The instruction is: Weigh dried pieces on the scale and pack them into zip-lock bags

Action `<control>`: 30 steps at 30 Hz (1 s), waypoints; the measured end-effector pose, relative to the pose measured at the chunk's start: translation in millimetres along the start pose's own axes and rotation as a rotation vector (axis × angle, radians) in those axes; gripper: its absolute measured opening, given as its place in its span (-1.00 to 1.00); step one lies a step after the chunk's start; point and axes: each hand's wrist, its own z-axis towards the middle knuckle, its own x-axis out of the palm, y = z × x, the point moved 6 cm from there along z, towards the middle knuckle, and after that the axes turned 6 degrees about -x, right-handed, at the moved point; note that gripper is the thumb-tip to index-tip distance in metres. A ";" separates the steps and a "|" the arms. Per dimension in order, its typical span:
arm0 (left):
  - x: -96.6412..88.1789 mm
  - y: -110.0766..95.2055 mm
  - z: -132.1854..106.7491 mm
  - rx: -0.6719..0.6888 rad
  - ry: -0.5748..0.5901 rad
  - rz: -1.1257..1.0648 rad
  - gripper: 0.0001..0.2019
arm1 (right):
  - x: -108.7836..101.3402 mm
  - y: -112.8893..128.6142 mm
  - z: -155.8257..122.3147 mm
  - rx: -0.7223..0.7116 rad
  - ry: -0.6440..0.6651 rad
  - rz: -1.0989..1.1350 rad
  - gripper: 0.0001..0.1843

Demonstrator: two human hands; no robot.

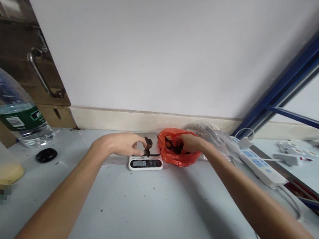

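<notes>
dark pieces [148, 143] are lying over a white scale [146, 164] beside a red bag [182, 160]
head view: the left hand [121, 143] is forming a wide curve at the pieces, any grip unclear; the right hand [192, 143] is resting inside the bag, its hold hidden. touching lightly should be keeping the scale's reading true.

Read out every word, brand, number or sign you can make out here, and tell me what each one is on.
No text is legible in this view:
Digital scale's display: figures show, too blurred to read.
Scale's buttons: markings too small to read.
Bottle's green label: a barcode and a white-edged emblem, no readable word or number.
Red plastic bag: no lettering I can make out.
</notes>
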 end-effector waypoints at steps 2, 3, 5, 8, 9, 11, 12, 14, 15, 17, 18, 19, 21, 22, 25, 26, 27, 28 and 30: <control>-0.3 1.0 -0.1 0.005 -0.007 -0.008 -0.52 | -4.7 -3.4 -2.0 -0.009 -0.001 -0.018 -0.81; 0.1 1.3 0.1 0.005 -0.004 -0.008 -0.51 | -8.3 -4.8 -3.4 -0.016 -0.007 -0.025 -0.78; 3.1 1.0 1.1 -0.005 0.020 0.005 -0.49 | -18.0 -6.4 -6.5 -0.033 -0.041 -0.004 -0.69; 10.7 -2.2 3.9 -0.016 0.078 0.057 -0.44 | -33.0 -7.1 -11.2 -0.022 -0.084 0.049 -0.70; 13.0 -3.2 5.0 -0.020 0.091 0.072 -0.42 | -36.9 -6.4 -12.5 -0.014 -0.085 0.061 -0.72; 16.3 -3.4 7.1 -0.044 0.107 0.085 -0.40 | -43.9 -2.1 -14.8 -0.018 -0.089 0.067 -0.78; 16.8 -2.3 7.8 -0.063 0.107 0.086 -0.40 | -47.1 1.4 -15.6 -0.030 -0.095 0.069 -0.80; 15.6 1.7 8.2 -0.096 0.093 0.091 -0.42 | -53.3 11.5 -16.4 -0.074 -0.124 0.077 -0.82; 14.0 4.5 8.0 -0.109 0.081 0.095 -0.43 | -56.3 18.0 -16.1 -0.101 -0.148 0.091 -0.83; 10.1 10.5 6.8 -0.113 0.057 0.089 -0.42 | -60.2 33.3 -13.5 -0.152 -0.189 0.132 -0.82; 7.8 13.5 6.2 -0.104 0.044 0.077 -0.41 | -61.0 42.3 -10.8 -0.177 -0.204 0.152 -0.81; 5.5 16.6 5.5 -0.094 0.029 0.061 -0.40 | -60.6 51.7 -7.0 -0.198 -0.212 0.166 -0.80; 0.9 22.9 4.3 -0.082 -0.007 0.038 -0.37 | -55.1 71.0 3.7 -0.231 -0.186 0.170 -0.76; -1.0 26.3 3.8 -0.088 -0.021 0.035 -0.37 | -50.5 79.9 10.2 -0.239 -0.158 0.161 -0.74; -2.9 35.6 1.9 -0.141 -0.007 0.049 -0.37 | -35.8 99.3 29.2 -0.241 -0.098 0.145 -0.72; -3.1 37.9 1.0 -0.156 0.005 0.050 -0.38 | -31.8 102.8 34.1 -0.236 -0.088 0.144 -0.73; -3.6 39.8 0.2 -0.165 0.011 0.048 -0.39 | -28.5 104.9 38.0 -0.232 -0.081 0.147 -0.76; -4.6 41.6 -0.6 -0.169 0.010 0.043 -0.41 | -26.0 105.7 40.6 -0.230 -0.073 0.150 -0.78; -6.7 45.4 -1.9 -0.170 -0.002 0.030 -0.48 | -23.6 104.2 42.2 -0.229 -0.058 0.160 -0.79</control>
